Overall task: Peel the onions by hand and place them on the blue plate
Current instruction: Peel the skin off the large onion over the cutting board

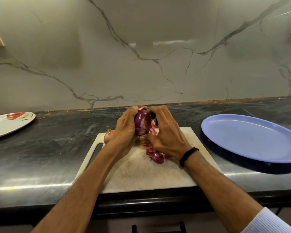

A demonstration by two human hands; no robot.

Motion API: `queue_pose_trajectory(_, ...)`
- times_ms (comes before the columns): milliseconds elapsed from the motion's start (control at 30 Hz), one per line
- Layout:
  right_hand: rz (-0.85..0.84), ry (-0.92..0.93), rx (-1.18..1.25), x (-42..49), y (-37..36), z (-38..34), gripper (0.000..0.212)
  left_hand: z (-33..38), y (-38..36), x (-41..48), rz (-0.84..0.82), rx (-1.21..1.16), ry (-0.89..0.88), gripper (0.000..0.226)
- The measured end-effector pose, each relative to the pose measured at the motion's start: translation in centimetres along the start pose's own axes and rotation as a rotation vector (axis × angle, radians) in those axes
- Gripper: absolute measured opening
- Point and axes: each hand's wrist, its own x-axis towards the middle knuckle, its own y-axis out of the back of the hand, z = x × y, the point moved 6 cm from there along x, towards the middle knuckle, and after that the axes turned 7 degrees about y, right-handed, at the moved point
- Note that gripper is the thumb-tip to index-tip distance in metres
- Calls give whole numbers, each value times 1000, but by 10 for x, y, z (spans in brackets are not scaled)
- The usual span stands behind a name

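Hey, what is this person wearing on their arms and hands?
Both forearms are bare. A thin black band circles the right wrist behind the right hand. A pale, finely ribbed sleeve sits near the right elbow. The left hand is ungloved; no left sleeve shows.

A dark stone counter (pixel 57 148) is carrying a white cutting board (pixel 141 174) at its front edge. A blue plate (pixel 252 140) is lying just right of the board, and a white flowered plate (pixel 7 125) is sitting well apart at the far left.
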Motion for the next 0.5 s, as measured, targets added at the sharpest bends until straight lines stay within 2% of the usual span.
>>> queue_pose_trajectory(233, -22, 3, -22, 0, -3, 2, 57, 2, -2, -1, -24, 30, -51, 38)
queue_pose_trajectory(367, -48, -1, -52, -2, -7, 5, 62, 6, -7, -5, -9, 62, -84, 27)
queue_pose_trajectory(500, -47, 3, -38, -1, -6, 2, 45, 6, -6, -5, 21, 77, -108, 24)
